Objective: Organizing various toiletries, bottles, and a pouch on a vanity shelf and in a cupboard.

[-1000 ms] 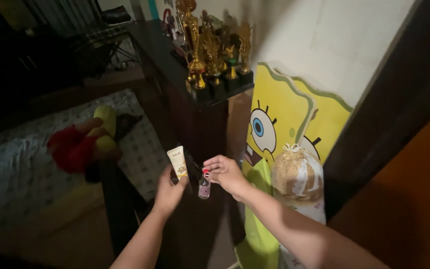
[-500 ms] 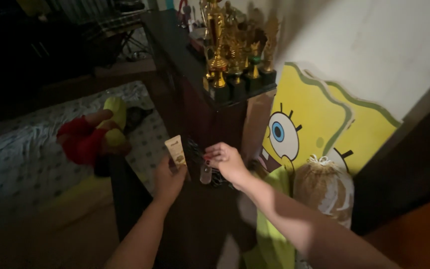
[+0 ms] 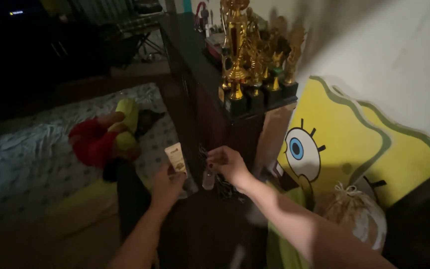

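Observation:
My left hand (image 3: 166, 185) holds a small cream-coloured tube (image 3: 176, 157) upright. Just to its right, my right hand (image 3: 227, 163) pinches the red cap of a little clear bottle (image 3: 208, 180) that hangs below my fingers. Both hands are in front of a dark wooden cabinet (image 3: 202, 119), low against its side. The two items are close together but apart.
Several gold trophies (image 3: 255, 65) stand on the cabinet top. A yellow cartoon-face board (image 3: 334, 144) leans on the wall at right, with a tied sack (image 3: 357, 214) before it. A red and yellow plush toy (image 3: 105, 139) lies on a patterned mattress (image 3: 31, 154) at left.
The view has swung left and down, so the cabinet, trophies and board shifted right in frame. My hands keep the tube and bottle, sitting slightly lower and closer to the cabinet.

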